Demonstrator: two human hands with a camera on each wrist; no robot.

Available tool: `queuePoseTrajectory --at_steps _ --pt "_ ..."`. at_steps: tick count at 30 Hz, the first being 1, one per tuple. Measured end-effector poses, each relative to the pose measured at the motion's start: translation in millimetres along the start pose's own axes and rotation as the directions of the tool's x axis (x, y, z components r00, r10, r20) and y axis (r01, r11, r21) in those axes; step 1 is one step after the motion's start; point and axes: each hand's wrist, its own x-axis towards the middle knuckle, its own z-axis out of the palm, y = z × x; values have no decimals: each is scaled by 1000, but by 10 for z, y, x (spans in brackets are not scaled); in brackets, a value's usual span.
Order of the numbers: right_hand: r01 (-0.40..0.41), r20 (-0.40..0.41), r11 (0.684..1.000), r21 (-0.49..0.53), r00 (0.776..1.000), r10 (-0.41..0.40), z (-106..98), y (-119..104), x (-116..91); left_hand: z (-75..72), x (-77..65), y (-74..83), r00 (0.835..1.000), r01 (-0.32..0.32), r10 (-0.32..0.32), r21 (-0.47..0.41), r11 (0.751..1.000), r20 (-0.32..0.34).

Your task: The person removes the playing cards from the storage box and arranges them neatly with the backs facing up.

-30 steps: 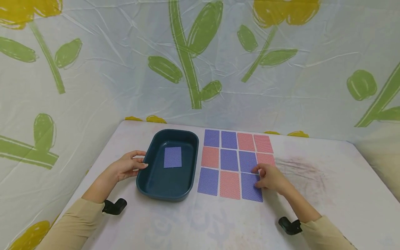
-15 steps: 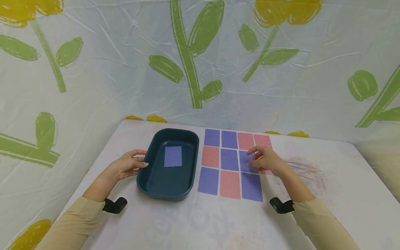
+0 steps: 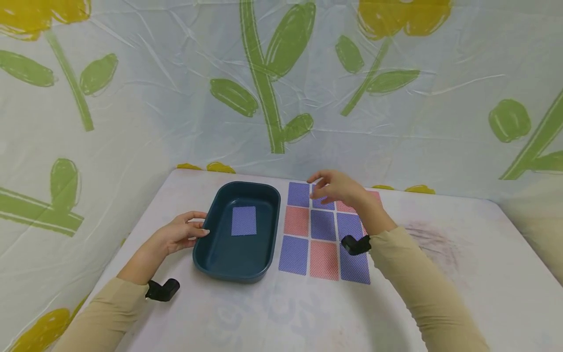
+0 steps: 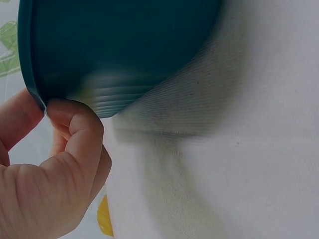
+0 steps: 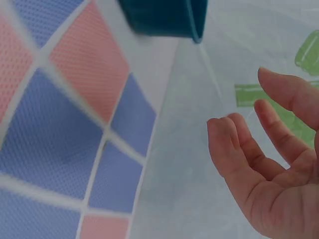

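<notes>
A dark teal rectangular tray [image 3: 220, 259] stands on the table with a blue-backed playing card [image 3: 244, 221] lying inside it. At its left side my left hand [image 3: 178, 232] grips the rim between thumb and fingers, plainly seen in the left wrist view. My right hand [image 3: 336, 188] hovers above the back row of cards, fingers loosely bent and parted, holding nothing. Beneath it a blue card is partly covered; a blue card [image 3: 298, 194] lies just left of its fingertips. In the right wrist view the right hand [image 5: 271, 164] has a gap between thumb and fingers.
Blue and red cards lie in rows right of the tray, including a red card [image 3: 296, 221] and a front blue card [image 3: 293, 255]. My right forearm hides some of them. A flower-printed cloth [image 3: 176, 98] hangs behind the pale table [image 3: 440, 278].
My right hand has left the front right card and moved back and to the left, over the back row. Left hand, tray and cards stay as they were.
</notes>
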Motion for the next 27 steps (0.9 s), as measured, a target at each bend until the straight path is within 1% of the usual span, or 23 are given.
queuePoseTrajectory --at_steps 3,6,12,14,17,23,25,27 --pt "14 18 999 32 1000 -14 99 -132 143 2 1 -15 1000 5 -5 7 1000 -7" --pt "21 20 995 93 1000 -23 214 -231 272 8 -5 -8 1000 10 -10 18 1000 -10" --pt "2 6 981 193 1000 -4 475 -385 478 22 -8 8 1000 14 -14 13 1000 -11" --pt "-6 12 978 207 1000 4 572 -417 545 20 -7 12 1000 13 -13 6 1000 -6" --pt "-25 18 978 209 1000 22 727 -457 637 14 -7 21 1000 13 -13 7 1000 2" --pt "-63 46 980 191 997 55 1055 -511 782 0 -14 21 1000 15 -15 24 1000 -7" --pt "-75 42 981 181 997 68 1155 -511 828 2 -10 15 1000 16 -15 17 1000 -6" --pt "-81 25 985 151 997 78 1244 -499 870 2 -5 9 1000 12 -12 11 1000 0"
